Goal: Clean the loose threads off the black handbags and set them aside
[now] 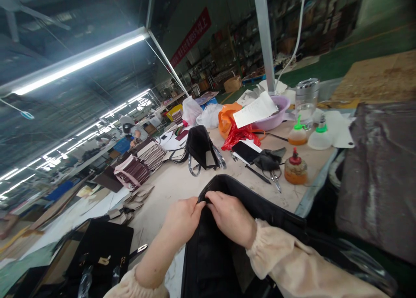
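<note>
A large black handbag [208,259] stands open in front of me at the near edge of the table. My left hand [182,220] pinches its top rim at the far left corner. Close beside it, my right hand [231,215] grips the same rim, with its thumb and fingertips nearly touching the left thumb. The bag's inside is dark, and its lower part runs out of view. Beyond my hands, a smaller black bag [199,146] with plastic-wrapped handles rests on the table.
Glue bottles [295,170], scissors [273,176] and a phone [245,152] lie at the right. A purple basin [276,116] and plastic bags stand behind. Stacked brown pieces [151,155] sit at the left, with another black handbag [100,250] nearer me. A person [131,129] works far off.
</note>
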{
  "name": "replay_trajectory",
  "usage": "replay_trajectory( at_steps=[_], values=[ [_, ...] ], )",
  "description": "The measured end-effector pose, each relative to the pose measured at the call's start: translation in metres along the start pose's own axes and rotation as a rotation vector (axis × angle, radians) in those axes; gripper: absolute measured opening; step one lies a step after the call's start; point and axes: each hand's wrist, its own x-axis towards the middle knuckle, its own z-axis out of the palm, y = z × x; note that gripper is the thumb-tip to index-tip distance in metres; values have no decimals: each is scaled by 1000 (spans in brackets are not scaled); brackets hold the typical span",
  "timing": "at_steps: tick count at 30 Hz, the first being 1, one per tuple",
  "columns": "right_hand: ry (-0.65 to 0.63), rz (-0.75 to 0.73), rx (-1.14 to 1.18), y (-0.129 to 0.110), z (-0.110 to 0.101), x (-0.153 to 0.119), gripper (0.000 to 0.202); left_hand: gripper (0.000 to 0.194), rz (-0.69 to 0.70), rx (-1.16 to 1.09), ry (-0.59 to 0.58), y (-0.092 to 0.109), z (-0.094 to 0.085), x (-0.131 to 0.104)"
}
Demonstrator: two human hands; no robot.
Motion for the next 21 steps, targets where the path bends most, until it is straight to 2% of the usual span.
replay_trajectory(
  at_steps=[4, 9, 12, 18, 21],
  values=[
    [-40, 17, -47, -2, -3, -1, 18, 34, 31, 36, 14, 3, -1, -1],
    [-76, 23, -33, -3, -5, -3, 23, 34, -53, -22, 66, 8, 3, -1],
    [-97, 23, -17, -1, -6, -5, 30, 29, -59, -80, 84, 9, 3, 0],
    [-94, 49, 43, 1, -7, -6, 35, 21, 38, -331, -21, 3, -1, 0],
    [-102, 58, 59, 1, -7, -7, 40, 27, 40, -393, -40, 1, -3, 0]
  ],
)
